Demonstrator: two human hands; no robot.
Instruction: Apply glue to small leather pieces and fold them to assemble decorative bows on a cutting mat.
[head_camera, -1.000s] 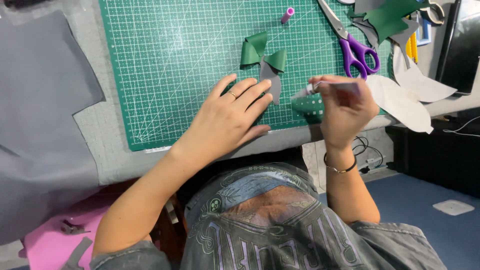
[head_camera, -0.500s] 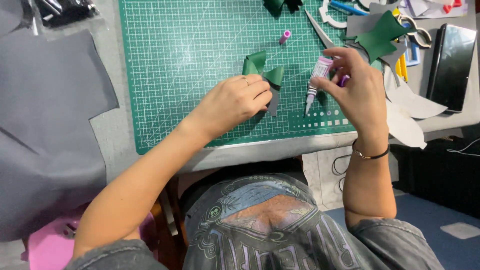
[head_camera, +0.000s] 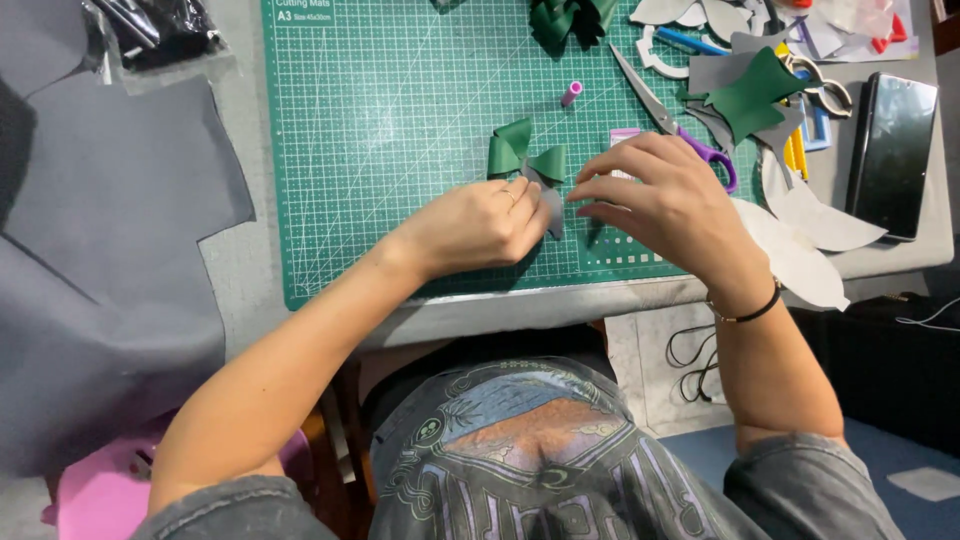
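Note:
A green felt bow (head_camera: 525, 155) lies on the green cutting mat (head_camera: 400, 120), with a grey felt piece (head_camera: 551, 205) joined to its lower side. My left hand (head_camera: 480, 225) rests on the mat, fingers curled and pinching that grey piece. Just right of it hovers my right hand (head_camera: 670, 200), closed around a small white glue tube (head_camera: 625, 135). Only the tube's top end shows above the fingers, and its tip is hidden. The tube's pink cap (head_camera: 571, 93) lies loose on the mat above the bow.
Purple-handled scissors (head_camera: 690, 140) lie behind my right hand. Green and grey felt scraps (head_camera: 755, 95), white cut shapes (head_camera: 800, 240) and a black phone (head_camera: 890, 150) crowd the right side. A large grey fabric sheet (head_camera: 100, 250) and a black bag (head_camera: 160, 30) sit left.
My right hand brought the glue tube left and down, close to the grey piece. My left hand curled from flat on the mat into a pinch on that piece.

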